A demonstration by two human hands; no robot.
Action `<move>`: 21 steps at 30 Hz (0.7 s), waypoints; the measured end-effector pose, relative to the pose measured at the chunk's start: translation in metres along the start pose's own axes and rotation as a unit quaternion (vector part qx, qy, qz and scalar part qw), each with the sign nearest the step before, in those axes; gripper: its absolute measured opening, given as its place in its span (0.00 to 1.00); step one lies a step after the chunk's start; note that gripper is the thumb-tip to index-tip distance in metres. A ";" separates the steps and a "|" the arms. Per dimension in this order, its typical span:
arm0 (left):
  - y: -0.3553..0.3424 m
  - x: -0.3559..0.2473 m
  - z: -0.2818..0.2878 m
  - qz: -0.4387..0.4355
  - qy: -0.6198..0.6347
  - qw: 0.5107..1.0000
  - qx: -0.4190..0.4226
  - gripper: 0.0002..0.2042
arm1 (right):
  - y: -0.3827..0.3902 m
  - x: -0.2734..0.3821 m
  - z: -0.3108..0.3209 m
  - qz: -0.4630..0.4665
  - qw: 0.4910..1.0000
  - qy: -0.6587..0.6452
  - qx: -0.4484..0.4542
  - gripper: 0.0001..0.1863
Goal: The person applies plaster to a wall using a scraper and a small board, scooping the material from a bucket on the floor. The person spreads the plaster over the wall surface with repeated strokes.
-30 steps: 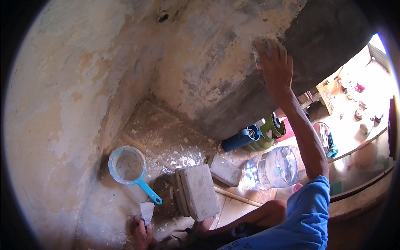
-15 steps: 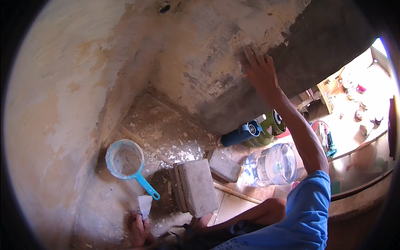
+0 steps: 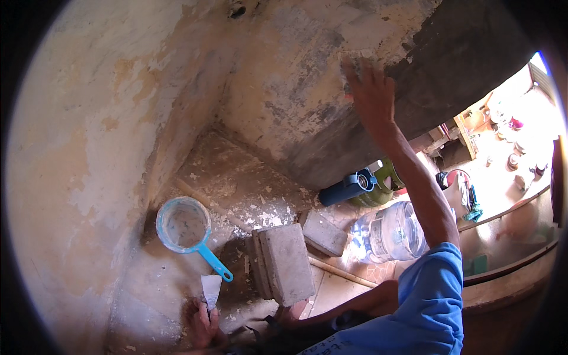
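Observation:
My left hand point(image 3: 204, 324) is closed around the handle of a putty knife point(image 3: 211, 290), whose pale blade points up and away from me. Just beyond the blade, a light-blue plastic dipper point(image 3: 207, 258) with a long handle rests on the floor, whitish residue inside it. My right arm reaches up to the far wall point(image 3: 296, 77), which is patchy with peeling paint and a dark grey area. Against that wall, my right hand point(image 3: 374, 97) has its fingers bent over a flat thing with a reddish edge, mostly hidden beneath them.
Stacked concrete blocks point(image 3: 285, 263) stand in front of me, another block point(image 3: 323, 233) beside them. To the right are a clear plastic water jug point(image 3: 387, 232), a dark-blue flask point(image 3: 346, 188) and a green gas cylinder point(image 3: 384, 180). A pole point(image 3: 343, 273) lies on the floor.
The whole view has shifted slightly, moving the floor objects a little to the right. My right hand has turned slightly at the wall, and more of the reddish edge shows. My left hand keeps the putty knife.

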State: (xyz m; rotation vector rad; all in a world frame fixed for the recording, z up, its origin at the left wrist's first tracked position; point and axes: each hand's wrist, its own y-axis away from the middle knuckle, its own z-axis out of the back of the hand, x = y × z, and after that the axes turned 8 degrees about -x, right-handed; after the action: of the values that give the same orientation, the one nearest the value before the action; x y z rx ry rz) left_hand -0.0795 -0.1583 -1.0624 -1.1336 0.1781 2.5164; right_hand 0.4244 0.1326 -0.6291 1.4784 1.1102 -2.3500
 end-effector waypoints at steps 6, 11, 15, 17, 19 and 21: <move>0.003 0.000 0.004 -0.133 -0.091 0.980 -0.117 0.16 | 0.043 0.012 0.013 0.060 0.995 -0.029 0.072 0.50; -0.002 0.005 -0.002 -0.078 0.007 0.996 -0.039 0.16 | 0.054 -0.054 0.027 0.084 0.995 -0.019 0.059 0.43; -0.017 -0.012 0.014 -0.064 0.030 0.997 -0.039 0.13 | 0.027 -0.094 0.014 0.085 0.996 -0.004 -0.024 0.44; -0.027 -0.031 0.038 -0.253 -0.132 0.953 -0.099 0.11 | 0.018 -0.102 0.007 0.071 0.997 -0.005 -0.024 0.44; -0.028 -0.049 0.078 -0.372 -0.253 0.879 -0.159 0.11 | 0.019 -0.103 0.005 0.064 0.998 0.026 -0.008 0.43; -0.038 -0.066 0.084 -0.334 -0.305 0.881 -0.140 0.10 | 0.031 -0.099 0.009 0.050 0.998 0.038 0.021 0.42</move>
State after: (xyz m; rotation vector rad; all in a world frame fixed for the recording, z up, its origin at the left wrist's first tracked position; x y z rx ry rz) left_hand -0.0835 -0.1198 -0.9553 -0.3240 -0.6524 2.1400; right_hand 0.4825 0.0805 -0.5609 1.6092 0.9858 -2.2817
